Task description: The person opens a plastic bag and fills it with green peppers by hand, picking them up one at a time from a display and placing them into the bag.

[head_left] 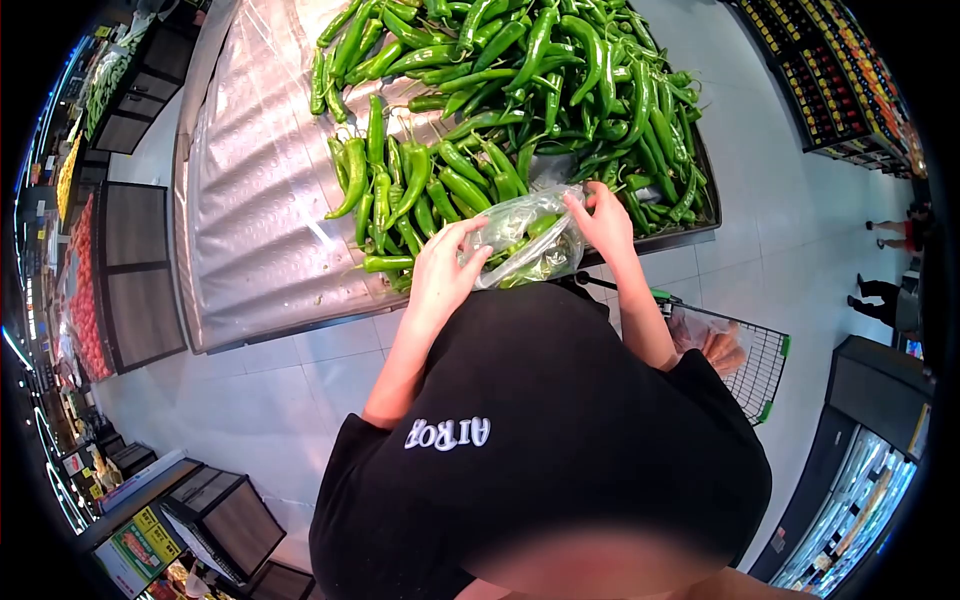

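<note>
A clear plastic bag [528,240] with some green peppers inside is held in front of my chest, at the near edge of the display. My left hand [447,262] grips the bag's left side, fingers bent against the plastic. On the other side, my right hand [604,220] pinches the bag's upper right rim between thumb and fingers. Just beyond the bag lies a large heap of long green peppers [560,90], with a smaller group [400,190] spread to its left.
The display's ridged silver surface [260,200] stretches left of the peppers. A shopping cart [755,365] holding a bag of orange-brown items stands at my right. Shelves [835,80] and people [890,300] are at the far right; produce crates [140,280] stand left.
</note>
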Demonstrator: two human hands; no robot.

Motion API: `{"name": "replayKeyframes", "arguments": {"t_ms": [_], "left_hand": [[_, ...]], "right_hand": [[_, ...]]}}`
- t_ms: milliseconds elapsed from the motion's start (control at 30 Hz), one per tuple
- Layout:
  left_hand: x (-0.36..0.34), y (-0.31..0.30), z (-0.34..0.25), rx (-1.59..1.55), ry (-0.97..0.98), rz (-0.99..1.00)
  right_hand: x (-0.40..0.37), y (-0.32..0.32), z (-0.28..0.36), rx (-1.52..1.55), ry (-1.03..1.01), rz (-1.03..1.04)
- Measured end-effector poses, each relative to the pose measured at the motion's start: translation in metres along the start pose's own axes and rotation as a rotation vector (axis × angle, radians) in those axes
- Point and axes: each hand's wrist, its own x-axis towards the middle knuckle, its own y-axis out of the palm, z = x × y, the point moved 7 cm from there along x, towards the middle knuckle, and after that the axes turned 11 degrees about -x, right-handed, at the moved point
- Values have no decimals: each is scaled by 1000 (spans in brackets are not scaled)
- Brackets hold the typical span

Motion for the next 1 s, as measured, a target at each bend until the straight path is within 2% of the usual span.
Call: {"name": "replayKeyframes", "arguments": {"t_ms": [33, 67, 200, 300, 333, 433, 567, 600, 633, 733, 800, 833, 867, 1000], "left_hand": [[0, 1, 2, 27, -13, 34], [0, 1, 2, 5, 7, 26], [0, -1, 1, -56, 27, 1], [0, -4, -1, -48, -29, 0], [1, -4, -1, -40, -50, 2], [2, -7, -3, -74, -12, -42], [4, -16, -4, -162, 8, -139], [5, -22, -8, -211, 137, -207], [4, -27, -5, -228, 131, -242], [-2, -38, -1, -265, 78, -309], [2, -31, 6, -293, 49, -259], [4, -28, 8, -305, 34, -234], [6, -24, 1, -284, 104, -174], [5, -10, 5, -289, 58, -48]], "right_hand": [[1, 11, -9, 45, 94, 158], [1, 19, -13, 103, 23, 131], [-6, 8, -16, 531, -15, 213], [-25, -52, 12, 942, -170, 118], [-34, -72, 22, 987, -199, 58], [-48, -98, 39, 865, -331, 66], [-37, -85, 19, 687, -214, 113], [-37, -85, 13, 646, -193, 95], [-35, -85, 9, 605, -173, 77], [-43, -94, 10, 798, -149, 77], [-39, -94, 11, 863, -155, 72], [-40, -94, 11, 770, -179, 53], [-40, -95, 14, 677, -205, 34], [-40, -101, 17, 435, -205, 25]]}}
